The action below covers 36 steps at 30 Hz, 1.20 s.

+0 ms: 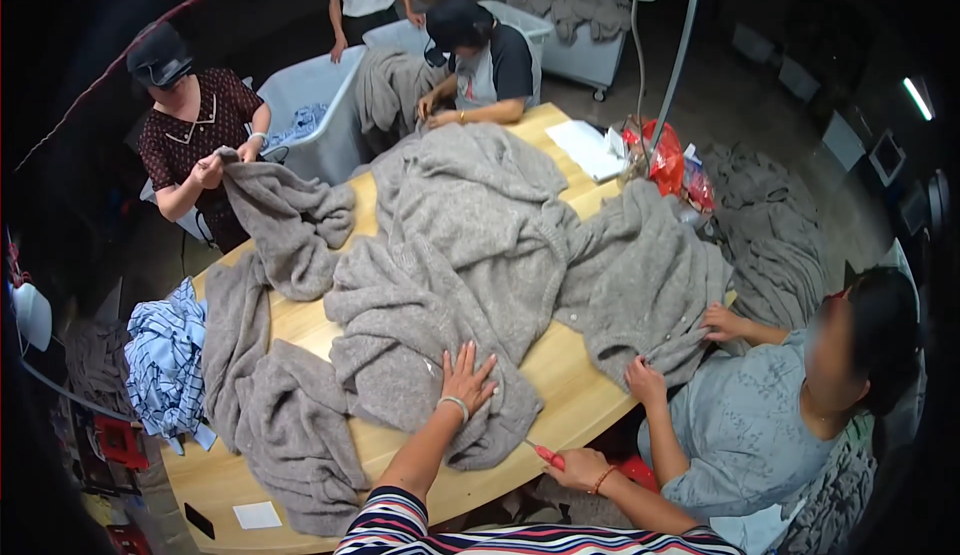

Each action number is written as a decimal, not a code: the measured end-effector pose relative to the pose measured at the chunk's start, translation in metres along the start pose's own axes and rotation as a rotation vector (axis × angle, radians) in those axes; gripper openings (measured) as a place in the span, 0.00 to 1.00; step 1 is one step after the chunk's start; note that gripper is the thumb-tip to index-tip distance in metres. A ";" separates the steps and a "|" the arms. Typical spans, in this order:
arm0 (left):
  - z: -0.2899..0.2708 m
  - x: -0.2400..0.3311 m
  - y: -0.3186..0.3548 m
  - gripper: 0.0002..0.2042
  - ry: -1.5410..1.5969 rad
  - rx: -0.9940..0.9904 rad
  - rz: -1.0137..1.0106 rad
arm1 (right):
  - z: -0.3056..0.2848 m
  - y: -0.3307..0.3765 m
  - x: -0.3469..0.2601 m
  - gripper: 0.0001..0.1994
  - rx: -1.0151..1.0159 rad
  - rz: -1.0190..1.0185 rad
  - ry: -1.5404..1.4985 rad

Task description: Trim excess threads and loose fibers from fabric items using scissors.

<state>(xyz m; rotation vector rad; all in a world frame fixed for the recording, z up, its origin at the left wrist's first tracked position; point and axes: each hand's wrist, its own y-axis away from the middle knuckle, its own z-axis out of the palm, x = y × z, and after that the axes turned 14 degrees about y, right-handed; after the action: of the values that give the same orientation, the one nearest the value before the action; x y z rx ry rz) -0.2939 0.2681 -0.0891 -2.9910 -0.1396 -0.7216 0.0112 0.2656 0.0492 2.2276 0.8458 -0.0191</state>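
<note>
My left hand [467, 380] lies flat with its fingers spread on a grey knitted garment [395, 385] at the near side of the wooden table. A small white spot shows on the knit just left of those fingers. At the table's near edge, my right hand [582, 470] is closed around a red-handled tool [546, 454] with a thin metal tip. The tip points toward the garment's lower edge; whether it touches the knit, I cannot tell. The tool's exact kind is too small to make out.
Grey knitwear [470, 185] covers much of the table [540, 355]. A co-worker at right handles a buttoned grey cardigan [650, 295]; two others work across. A blue checked cloth pile [165, 365], phone [199, 521] and white paper [257, 515] lie left. A lamp pole [680, 50] rises far right.
</note>
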 end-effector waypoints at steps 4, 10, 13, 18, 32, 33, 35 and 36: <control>0.022 -0.001 0.015 0.31 -0.054 0.090 -0.068 | -0.024 -0.001 -0.018 0.22 0.060 -0.004 -0.029; 0.018 0.023 0.033 0.32 -0.006 0.117 -0.080 | -0.008 0.000 0.001 0.22 0.100 0.049 0.087; 0.025 0.028 0.047 0.32 0.017 0.136 -0.068 | 0.005 0.007 0.009 0.20 0.037 -0.062 -0.011; 0.017 0.082 0.087 0.45 0.035 0.011 -0.163 | 0.028 0.009 0.020 0.16 0.360 -0.015 -0.152; -0.011 0.045 0.108 0.22 0.406 0.305 -0.315 | 0.044 0.042 0.053 0.17 0.393 -0.051 -0.187; -0.040 0.055 0.105 0.22 0.489 0.428 -0.278 | 0.047 0.041 0.056 0.17 0.412 -0.044 -0.213; -0.105 0.055 0.111 0.23 0.707 0.541 -0.215 | 0.035 0.042 0.050 0.17 0.349 -0.059 -0.169; -0.143 0.061 0.117 0.25 0.850 0.603 -0.229 | 0.029 0.043 0.047 0.18 0.272 -0.060 -0.123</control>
<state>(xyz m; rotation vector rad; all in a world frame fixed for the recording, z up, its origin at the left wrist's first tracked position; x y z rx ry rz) -0.2923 0.1452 0.0615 -1.9318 -0.5303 -1.5544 0.0791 0.2515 0.0438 2.4224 0.8848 -0.3132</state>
